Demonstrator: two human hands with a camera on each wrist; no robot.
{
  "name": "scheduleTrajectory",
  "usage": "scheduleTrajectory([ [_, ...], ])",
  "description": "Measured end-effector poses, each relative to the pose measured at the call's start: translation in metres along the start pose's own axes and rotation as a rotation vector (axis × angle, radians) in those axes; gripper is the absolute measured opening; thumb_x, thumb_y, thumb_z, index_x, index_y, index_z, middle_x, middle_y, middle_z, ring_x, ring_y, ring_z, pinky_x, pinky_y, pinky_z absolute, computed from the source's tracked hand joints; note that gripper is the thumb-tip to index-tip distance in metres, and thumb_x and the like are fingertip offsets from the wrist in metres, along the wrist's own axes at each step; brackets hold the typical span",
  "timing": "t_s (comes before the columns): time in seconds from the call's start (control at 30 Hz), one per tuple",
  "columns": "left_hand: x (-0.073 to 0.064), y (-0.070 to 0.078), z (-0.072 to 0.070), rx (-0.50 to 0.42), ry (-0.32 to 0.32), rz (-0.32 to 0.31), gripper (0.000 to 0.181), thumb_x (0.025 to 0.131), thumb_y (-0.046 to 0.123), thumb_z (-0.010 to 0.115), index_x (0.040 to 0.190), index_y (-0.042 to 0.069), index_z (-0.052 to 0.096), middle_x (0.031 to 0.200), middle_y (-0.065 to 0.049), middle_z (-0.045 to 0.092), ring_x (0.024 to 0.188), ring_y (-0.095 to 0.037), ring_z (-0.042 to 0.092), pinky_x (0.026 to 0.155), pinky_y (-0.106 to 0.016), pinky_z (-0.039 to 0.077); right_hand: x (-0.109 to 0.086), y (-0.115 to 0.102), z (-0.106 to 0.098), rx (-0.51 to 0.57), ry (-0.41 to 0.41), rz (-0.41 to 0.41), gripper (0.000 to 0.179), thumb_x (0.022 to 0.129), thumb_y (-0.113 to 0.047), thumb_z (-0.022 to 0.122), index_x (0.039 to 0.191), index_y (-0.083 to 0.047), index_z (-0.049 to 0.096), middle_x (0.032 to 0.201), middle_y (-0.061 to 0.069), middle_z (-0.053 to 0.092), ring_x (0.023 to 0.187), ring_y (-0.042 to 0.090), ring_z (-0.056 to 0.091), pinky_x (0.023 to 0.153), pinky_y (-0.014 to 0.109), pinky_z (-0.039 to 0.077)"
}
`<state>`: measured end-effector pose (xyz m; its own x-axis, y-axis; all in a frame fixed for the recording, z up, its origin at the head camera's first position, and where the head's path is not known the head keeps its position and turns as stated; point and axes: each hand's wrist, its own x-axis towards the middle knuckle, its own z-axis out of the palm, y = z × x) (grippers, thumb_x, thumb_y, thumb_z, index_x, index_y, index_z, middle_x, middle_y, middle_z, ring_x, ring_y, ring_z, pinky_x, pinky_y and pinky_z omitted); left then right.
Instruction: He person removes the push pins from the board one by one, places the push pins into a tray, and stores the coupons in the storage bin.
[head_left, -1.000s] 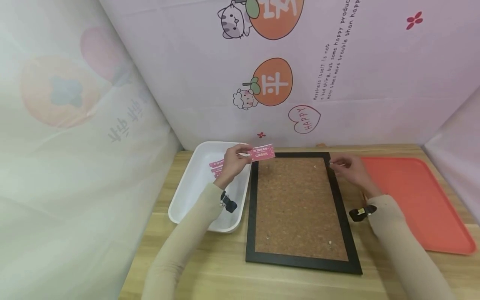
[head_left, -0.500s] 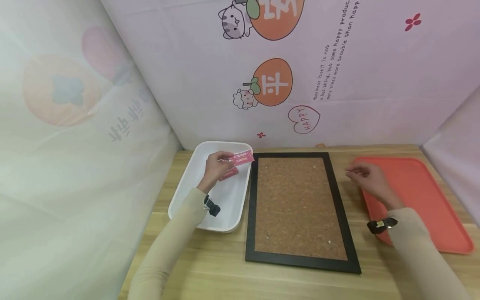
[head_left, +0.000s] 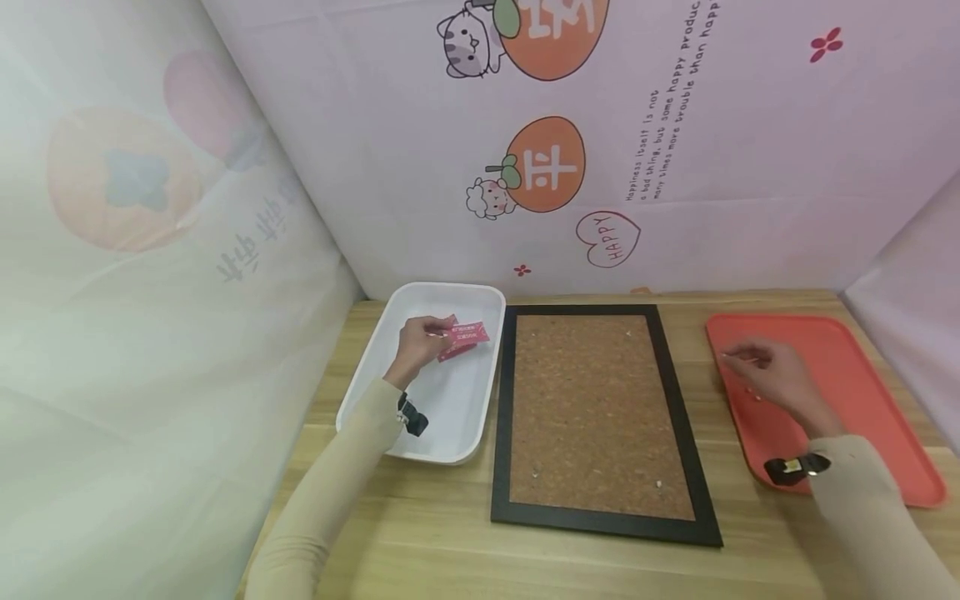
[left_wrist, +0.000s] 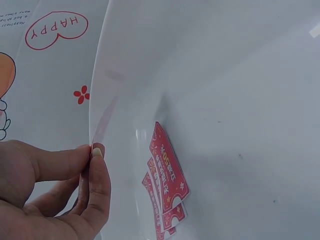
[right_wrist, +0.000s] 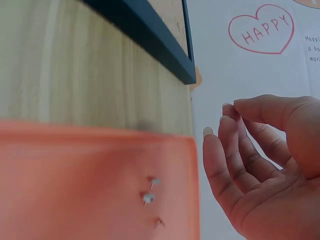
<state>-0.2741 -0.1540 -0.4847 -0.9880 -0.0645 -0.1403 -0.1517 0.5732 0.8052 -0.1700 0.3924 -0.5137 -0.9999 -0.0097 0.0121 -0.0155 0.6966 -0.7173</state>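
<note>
My left hand pinches a pink printed coupon between thumb and fingers, over the white tray. Inside it lie several similar coupons, overlapping; in the left wrist view the held coupon appears nearly edge-on and blurred. My right hand is above the left edge of the orange-red tray. Its thumb and fingertips meet; whether something tiny is between them cannot be made out. Three small thumbtacks lie in that tray in the right wrist view.
A black-framed cork board lies on the wooden table between the trays. Small thumbtacks show near its corners. The white tray stands left of it. A printed cloth hangs behind.
My left hand has carried the coupon left and down, from the board's upper left corner to the white tray. My right hand has moved right, from the board's frame to above the orange-red tray.
</note>
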Motion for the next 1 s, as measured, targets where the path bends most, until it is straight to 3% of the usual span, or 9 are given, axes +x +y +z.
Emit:
scheduleTrajectory([
  [0.13, 0.003, -0.005, 0.0, 0.011, -0.006, -0.041, 0.036, 0.087, 0.005, 0.076, 0.122, 0.006, 0.074, 0.12, -0.015, 0.07, 0.106, -0.026, 0.065, 0.076, -0.024, 0.053, -0.005, 0.008, -0.002, 0.0, 0.002, -0.011, 0.042, 0.107, -0.033, 0.059, 0.13, 0.002, 0.065, 0.123, 0.032, 0.067, 0.078, 0.003, 0.067, 0.059, 0.034, 0.06],
  [0.27, 0.004, -0.008, 0.0, 0.031, -0.016, -0.07, 0.033, 0.088, 0.006, 0.075, 0.121, 0.006, 0.074, 0.12, -0.015, 0.07, 0.108, -0.026, 0.064, 0.08, -0.026, 0.052, -0.009, 0.018, -0.005, -0.032, 0.013, -0.001, 0.04, 0.106, -0.031, 0.06, 0.128, 0.002, 0.066, 0.123, 0.031, 0.068, 0.08, -0.007, 0.061, 0.062, 0.028, 0.057],
  [0.47, 0.005, -0.013, -0.001, 0.042, -0.031, -0.072, 0.032, 0.086, 0.002, 0.074, 0.117, 0.002, 0.075, 0.121, -0.017, 0.072, 0.101, -0.025, 0.068, 0.073, -0.022, 0.052, -0.014, 0.03, -0.01, -0.082, 0.025, 0.013, 0.037, 0.105, -0.029, 0.062, 0.126, 0.001, 0.068, 0.121, 0.03, 0.07, 0.081, -0.017, 0.052, 0.063, 0.02, 0.051],
  [0.67, 0.008, -0.019, 0.0, 0.06, -0.051, -0.066, 0.029, 0.087, 0.002, 0.074, 0.116, 0.003, 0.075, 0.123, -0.018, 0.072, 0.102, -0.025, 0.068, 0.076, -0.022, 0.055, -0.022, 0.037, -0.013, -0.096, -0.01, 0.065, 0.04, 0.106, -0.031, 0.06, 0.126, 0.004, 0.066, 0.12, 0.031, 0.069, 0.079, -0.014, 0.053, 0.061, 0.025, 0.055],
  [0.83, 0.011, -0.025, 0.002, 0.088, -0.052, -0.063, 0.027, 0.089, 0.004, 0.074, 0.116, 0.004, 0.076, 0.121, -0.017, 0.073, 0.102, -0.025, 0.067, 0.077, -0.023, 0.055, -0.027, 0.045, -0.013, -0.046, -0.049, 0.088, 0.042, 0.107, -0.028, 0.059, 0.127, 0.008, 0.064, 0.115, 0.032, 0.07, 0.076, -0.001, 0.065, 0.062, 0.029, 0.061],
  [1.0, 0.012, -0.029, 0.004, 0.107, -0.062, -0.069, 0.028, 0.09, 0.005, 0.075, 0.118, 0.002, 0.075, 0.117, -0.018, 0.072, 0.098, -0.024, 0.067, 0.078, -0.025, 0.056, -0.03, 0.054, -0.012, -0.026, -0.053, 0.104, 0.044, 0.106, -0.029, 0.06, 0.126, 0.01, 0.064, 0.113, 0.031, 0.071, 0.074, 0.001, 0.068, 0.062, 0.029, 0.062],
])
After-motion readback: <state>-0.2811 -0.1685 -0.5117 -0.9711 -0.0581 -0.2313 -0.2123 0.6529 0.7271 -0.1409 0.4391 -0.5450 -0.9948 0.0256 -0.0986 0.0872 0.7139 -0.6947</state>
